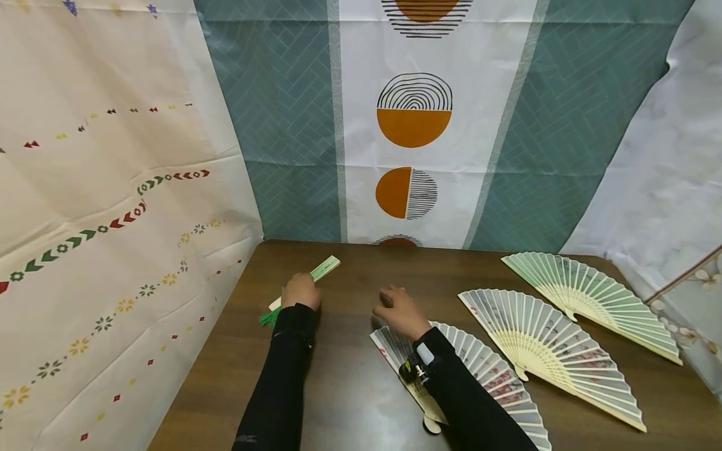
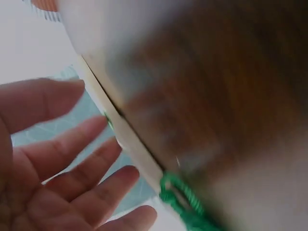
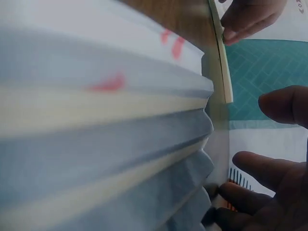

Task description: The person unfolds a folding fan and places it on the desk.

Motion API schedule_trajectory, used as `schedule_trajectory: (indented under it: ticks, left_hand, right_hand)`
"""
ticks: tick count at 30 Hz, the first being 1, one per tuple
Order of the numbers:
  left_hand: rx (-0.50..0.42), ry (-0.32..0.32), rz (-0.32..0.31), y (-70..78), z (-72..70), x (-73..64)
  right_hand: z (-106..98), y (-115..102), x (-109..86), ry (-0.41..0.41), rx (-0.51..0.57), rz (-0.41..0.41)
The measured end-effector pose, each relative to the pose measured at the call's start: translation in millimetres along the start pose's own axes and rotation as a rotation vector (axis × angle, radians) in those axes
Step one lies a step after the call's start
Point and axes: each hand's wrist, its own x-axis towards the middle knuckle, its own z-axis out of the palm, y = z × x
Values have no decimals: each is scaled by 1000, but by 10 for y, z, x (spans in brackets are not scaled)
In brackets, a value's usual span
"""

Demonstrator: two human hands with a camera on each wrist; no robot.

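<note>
A folded hand fan [image 1: 325, 268] with a green upper part and a green tassel [image 1: 269, 317] lies on the left of the table. My left hand [image 1: 301, 292] is over its middle; in the left wrist view the thumb and fingers are spread, with fingertips right at the edge of the fan [image 2: 130, 137]. My right hand [image 1: 402, 311] hovers at the top corner of the nearest spread fan [image 1: 504, 385], a grey one with red print. Seen from the right wrist, that hand [image 3: 274, 178] has loosely bent fingers apart from the pleats and holds nothing.
Two more spread fans lie to the right, a grey printed one [image 1: 558, 344] and a pale green one [image 1: 598, 291] behind it. The brown wooden table [image 1: 350, 388] ends at a patterned cloth backdrop [image 1: 282, 125], with white cloth hanging at both sides.
</note>
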Motion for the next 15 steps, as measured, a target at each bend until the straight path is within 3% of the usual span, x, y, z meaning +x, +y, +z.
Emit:
schedule_trajectory:
  ticks: [3,8,11,15]
  left_hand:
    - [27,40,-4,-57,17,34]
    - [81,30,-16,-160,57,132]
    - [47,33,-48,-275,140,246]
    - [-7,-17,-101,-381,183,353]
  right_hand:
    - [10,-3,-17,-12,-10,19]
    - [0,-43,-45,-16,7,45]
    - [-9,-66,-46,-15,19,54]
    - [-19,-68,-42,-16,31,54]
